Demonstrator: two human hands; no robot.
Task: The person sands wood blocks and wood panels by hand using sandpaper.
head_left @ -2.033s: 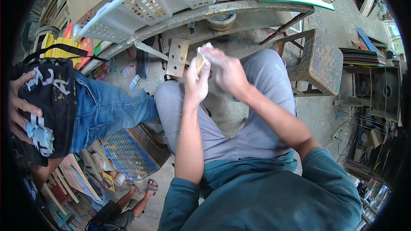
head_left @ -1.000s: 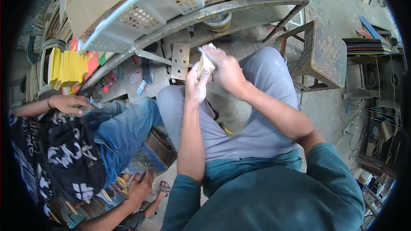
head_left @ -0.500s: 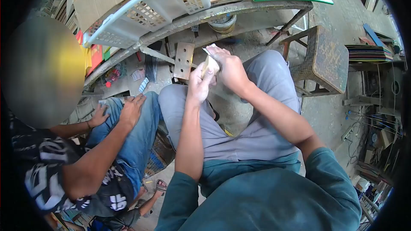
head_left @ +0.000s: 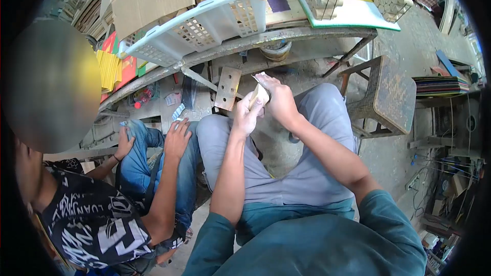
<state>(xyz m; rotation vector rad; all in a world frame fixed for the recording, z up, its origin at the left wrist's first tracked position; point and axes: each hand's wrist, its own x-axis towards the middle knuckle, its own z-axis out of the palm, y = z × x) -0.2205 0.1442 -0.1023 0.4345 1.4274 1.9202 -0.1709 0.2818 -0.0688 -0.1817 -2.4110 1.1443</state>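
Between my knees, my left hand [head_left: 246,116] is closed around a small pale wooden block [head_left: 259,95], with the thumb along its near side. My right hand [head_left: 281,100] is bent over the block's far side and presses against it. A thin pale sheet [head_left: 257,77], which looks like sandpaper, sticks out past the right fingertips. Whitish dust coats the fingers of both hands. The right palm and the block's underside are hidden.
Ahead stands a bench holding a white plastic crate [head_left: 204,30], a cardboard box [head_left: 153,5] and bundled wooden rods [head_left: 330,0]. A worn stool [head_left: 391,97] is at my right. On my left sits a person in jeans [head_left: 189,174]. A board with holes [head_left: 227,88] lies ahead.
The view has shifted, so the bench and crate show lower and more fully. Both hands still hold the block and sheet close together. The seated person's torso and arms have shifted.
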